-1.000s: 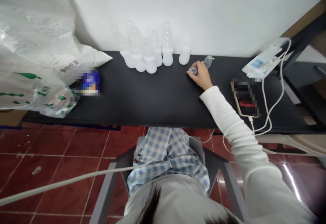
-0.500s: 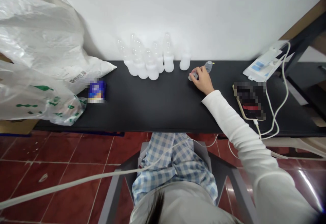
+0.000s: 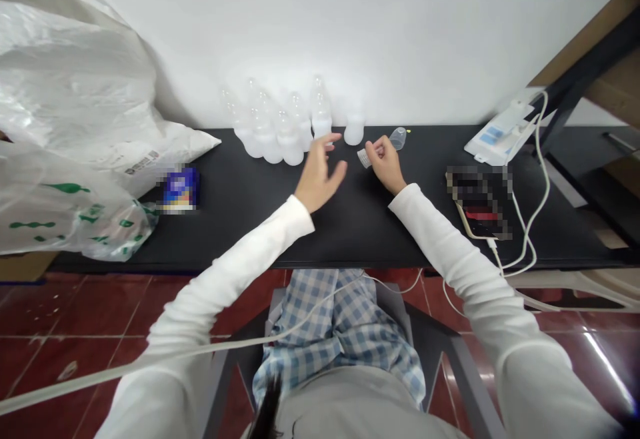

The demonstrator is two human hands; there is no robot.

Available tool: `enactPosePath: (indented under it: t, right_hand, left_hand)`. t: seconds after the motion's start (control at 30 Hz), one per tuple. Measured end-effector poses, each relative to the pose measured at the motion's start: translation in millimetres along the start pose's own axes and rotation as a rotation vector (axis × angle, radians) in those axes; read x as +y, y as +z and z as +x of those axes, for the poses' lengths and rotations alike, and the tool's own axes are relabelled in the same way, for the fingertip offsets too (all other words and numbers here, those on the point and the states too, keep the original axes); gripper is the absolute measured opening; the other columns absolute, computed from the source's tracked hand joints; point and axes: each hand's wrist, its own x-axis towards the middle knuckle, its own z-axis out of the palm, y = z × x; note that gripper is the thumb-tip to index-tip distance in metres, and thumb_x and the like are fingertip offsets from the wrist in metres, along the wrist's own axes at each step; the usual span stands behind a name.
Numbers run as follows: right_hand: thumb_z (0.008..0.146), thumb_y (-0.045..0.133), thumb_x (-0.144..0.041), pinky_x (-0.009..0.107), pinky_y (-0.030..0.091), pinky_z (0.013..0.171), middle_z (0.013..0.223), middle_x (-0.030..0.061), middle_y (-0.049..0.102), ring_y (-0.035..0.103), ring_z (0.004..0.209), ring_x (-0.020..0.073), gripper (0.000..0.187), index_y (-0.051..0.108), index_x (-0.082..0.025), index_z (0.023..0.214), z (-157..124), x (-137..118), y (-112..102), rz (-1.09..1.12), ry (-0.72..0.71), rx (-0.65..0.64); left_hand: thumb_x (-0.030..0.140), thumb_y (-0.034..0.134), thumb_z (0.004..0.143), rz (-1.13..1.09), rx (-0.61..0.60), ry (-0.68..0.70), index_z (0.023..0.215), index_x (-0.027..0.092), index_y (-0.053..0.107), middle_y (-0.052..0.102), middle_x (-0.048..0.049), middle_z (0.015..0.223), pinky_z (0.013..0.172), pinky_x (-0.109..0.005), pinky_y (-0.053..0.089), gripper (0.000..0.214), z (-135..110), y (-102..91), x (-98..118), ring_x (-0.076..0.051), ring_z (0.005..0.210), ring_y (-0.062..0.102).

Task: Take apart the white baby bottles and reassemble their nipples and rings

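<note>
My right hand (image 3: 384, 159) is closed on a small ribbed white cap (image 3: 363, 157) above the black table; the fingers hide part of the cap. Just behind that hand lies a clear, rounded plastic piece (image 3: 399, 138), with a small yellow bit beside it. My left hand (image 3: 321, 174) is raised over the table, fingers apart and holding nothing, in front of the white bottles. Several white bottles with clear pointed tops (image 3: 291, 149) stand grouped against the wall. To their right, a single white bottle (image 3: 354, 131) stands apart, showing no clear top.
Large white plastic bags (image 3: 75, 179) fill the left end, with a small blue packet (image 3: 181, 189) next to them. On the right of the black table (image 3: 240, 226) lie a phone (image 3: 477, 206) on a white charging cable (image 3: 530, 219) and a white-and-blue package (image 3: 495, 138).
My left hand has come into view over the table. My right hand has lifted the cap and drawn it slightly left and nearer. The view has shifted a little.
</note>
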Motion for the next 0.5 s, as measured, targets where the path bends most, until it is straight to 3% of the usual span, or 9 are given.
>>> enactPosePath:
  t: [0.07,0.17,0.33,0.43,0.5]
  right_hand:
    - [0.08,0.053,-0.082,0.029,0.039,0.056,0.062,-0.0053,0.04,0.04,0.057,0.0115,0.059,0.037,-0.026,0.073,-2.7,-4.2,7.4,0.15,0.055,-0.003]
    - [0.077,0.051,-0.086,0.027,0.037,0.051,0.062,-0.006,0.037,0.038,0.055,0.0104,0.063,0.034,-0.026,0.073,-5.2,-4.5,14.6,0.312,0.144,-0.012]
    - [0.086,0.043,-0.081,0.028,0.038,0.051,0.065,-0.0051,0.033,0.039,0.057,0.0122,0.056,0.033,-0.026,0.076,-6.6,1.3,18.0,0.294,0.132,0.068]
    - [0.092,0.038,-0.075,0.03,0.04,0.054,0.066,-0.0039,0.038,0.041,0.058,0.0132,0.051,0.037,-0.027,0.077,-8.4,-2.2,18.0,0.139,0.023,0.123]
    - [0.094,0.035,-0.074,0.032,0.042,0.057,0.067,-0.0032,0.042,0.043,0.059,0.0139,0.05,0.039,-0.027,0.079,-9.6,-7.4,16.3,0.031,-0.046,0.092]
  left_hand:
    - [0.045,0.059,0.095,-0.069,-0.102,0.044,0.141,0.022,0.043,0.049,-0.0165,0.146,0.109,-0.045,0.048,0.054,3.7,20.1,-6.7,-0.026,0.133,0.052]
    - [0.05,0.053,0.098,-0.176,-0.168,0.025,0.135,0.024,0.041,0.059,-0.0141,0.129,0.099,-0.043,0.055,0.047,10.7,52.1,-15.4,-0.023,0.113,0.065]
    - [0.047,0.038,0.104,-0.274,-0.02,-0.059,0.115,0.023,0.045,0.064,-0.0059,0.096,0.087,-0.04,0.058,0.027,18.0,85.6,-14.6,-0.018,0.086,0.07]
    - [0.045,0.036,0.105,-0.326,0.062,-0.181,0.102,0.023,0.046,0.063,-0.0039,0.091,0.081,-0.037,0.058,0.024,19.6,92.2,-13.5,-0.017,0.081,0.07]
    - [0.047,0.034,0.106,-0.374,0.073,-0.311,0.098,0.023,0.048,0.062,-0.0019,0.085,0.076,-0.035,0.057,0.029,21.1,92.0,-16.3,-0.016,0.078,0.069]
